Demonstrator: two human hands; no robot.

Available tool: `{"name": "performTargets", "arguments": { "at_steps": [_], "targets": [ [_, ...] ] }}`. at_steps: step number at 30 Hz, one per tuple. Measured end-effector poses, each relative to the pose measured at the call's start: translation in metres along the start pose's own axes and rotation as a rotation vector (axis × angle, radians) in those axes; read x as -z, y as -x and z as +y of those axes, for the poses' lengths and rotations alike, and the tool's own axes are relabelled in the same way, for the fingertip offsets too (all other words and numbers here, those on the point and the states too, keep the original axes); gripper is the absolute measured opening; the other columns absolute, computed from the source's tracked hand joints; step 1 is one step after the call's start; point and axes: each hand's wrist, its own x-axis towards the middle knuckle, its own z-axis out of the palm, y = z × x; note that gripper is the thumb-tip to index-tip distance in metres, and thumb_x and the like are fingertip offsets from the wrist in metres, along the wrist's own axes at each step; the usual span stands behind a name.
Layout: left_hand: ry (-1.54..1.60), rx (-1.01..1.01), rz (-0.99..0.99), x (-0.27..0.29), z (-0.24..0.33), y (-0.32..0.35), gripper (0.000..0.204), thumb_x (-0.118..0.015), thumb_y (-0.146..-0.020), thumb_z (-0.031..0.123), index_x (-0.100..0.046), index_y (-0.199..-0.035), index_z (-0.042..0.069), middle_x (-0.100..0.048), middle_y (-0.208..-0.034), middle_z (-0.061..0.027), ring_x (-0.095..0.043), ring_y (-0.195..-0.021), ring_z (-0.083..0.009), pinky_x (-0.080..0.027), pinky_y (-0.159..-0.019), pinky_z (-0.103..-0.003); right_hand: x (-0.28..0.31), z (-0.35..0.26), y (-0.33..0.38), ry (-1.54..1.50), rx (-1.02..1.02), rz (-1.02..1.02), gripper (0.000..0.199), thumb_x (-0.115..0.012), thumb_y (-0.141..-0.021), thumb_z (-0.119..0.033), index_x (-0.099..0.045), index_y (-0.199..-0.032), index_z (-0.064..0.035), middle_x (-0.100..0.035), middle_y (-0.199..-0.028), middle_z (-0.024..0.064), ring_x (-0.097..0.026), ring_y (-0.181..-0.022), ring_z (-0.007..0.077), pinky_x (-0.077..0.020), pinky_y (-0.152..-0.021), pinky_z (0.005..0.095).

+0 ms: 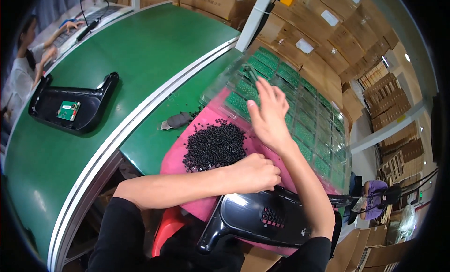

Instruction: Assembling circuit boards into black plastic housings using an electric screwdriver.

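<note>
Left hand (255, 174): fingers curled under, back of hand upward, above the far rim of a black shell (253, 210). Whether it grasps anything, cannot tell; palm hidden.

Right hand (272, 113): reaching out over a clear tray (221, 87), fingers part-bent, thumb apart. A slim green piece (253, 75) sits tilted right at the fingertips; pinched or only touched, cannot tell.

Shell lies at the counter's near edge, on a pink sheet (171, 160), one arm of it pointing to lower left. Slotted grid in its face, pink showing through. Right forearm crosses over its right part.

Beyond the left wrist: heap of small black screws (215, 145), loose on the pink sheet, a few strays round its rim. Grey wad (178, 120) just left of the heap, toward the counter's (145, 140) left edge.

Tray takes up the counter's right side, green boards (307, 116) in rows.

Past a pale rail (140, 108) on the left, a second green counter (136, 42). Near its left edge, a second shell (89, 96), hollow side up, small board (69, 111) inside. Co-worker (21, 77) seated beyond that edge.

Far off: stacked cartons (323, 33); at right, a person in purple (375, 197).
</note>
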Motion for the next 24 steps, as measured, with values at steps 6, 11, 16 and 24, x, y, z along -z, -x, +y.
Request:
{"name": "performTargets", "arguments": {
  "at_steps": [6,11,16,24],
  "targets": [
    [-0.012,0.313,0.088,0.022,0.010,-0.006,0.055,-0.065,-0.084,0.044,-0.059,-0.101,-0.008,-0.061,-0.099,-0.0206,-0.056,-0.100,-0.0327,-0.047,-0.084,-0.042,0.104,0.010,0.071,-0.856,-0.141,0.104,0.060,-0.055,-0.091,-0.022,-0.039,-0.143,0.0026,-0.031,-0.153,0.0130,-0.028,-0.141,0.0224,-0.0196,-0.114,0.0367],
    [0.904,0.347,0.069,0.047,0.028,-0.012,0.067,-0.067,-0.089,0.024,-0.032,-0.141,0.001,-0.046,-0.136,-0.0186,-0.050,-0.122,-0.0281,-0.042,-0.103,-0.037,0.140,-0.022,0.150,-1.498,-0.279,0.204,0.086,-0.070,-0.082,-0.028,-0.025,-0.145,0.0101,-0.031,-0.152,0.0135,-0.029,-0.141,0.0248,-0.0214,-0.115,0.0406],
    [1.447,0.288,-0.093,0.035,0.046,-0.005,0.041,-0.053,-0.098,0.012,-0.042,-0.137,0.002,-0.062,-0.117,-0.0078,-0.061,-0.094,-0.0129,-0.054,-0.078,-0.031,0.152,-0.044,0.204,-1.512,-0.454,0.204,0.088,-0.073,-0.082,-0.026,-0.023,-0.147,0.0072,-0.031,-0.152,0.0166,-0.035,-0.137,0.0230,-0.0369,-0.102,0.0344],
    [1.214,0.060,-0.866,0.035,0.051,-0.003,0.057,-0.050,-0.094,0.005,-0.030,-0.147,0.003,-0.069,-0.106,-0.0134,-0.068,-0.082,-0.0219,-0.054,-0.074,-0.033,0.156,-0.037,0.257,-0.324,-0.210,0.115,0.029,-0.081,-0.066,-0.002,-0.068,-0.092,0.0020,-0.060,-0.064,0.0062,-0.054,-0.053,0.0198,-0.0401,-0.051,0.0302]
  ]
}}
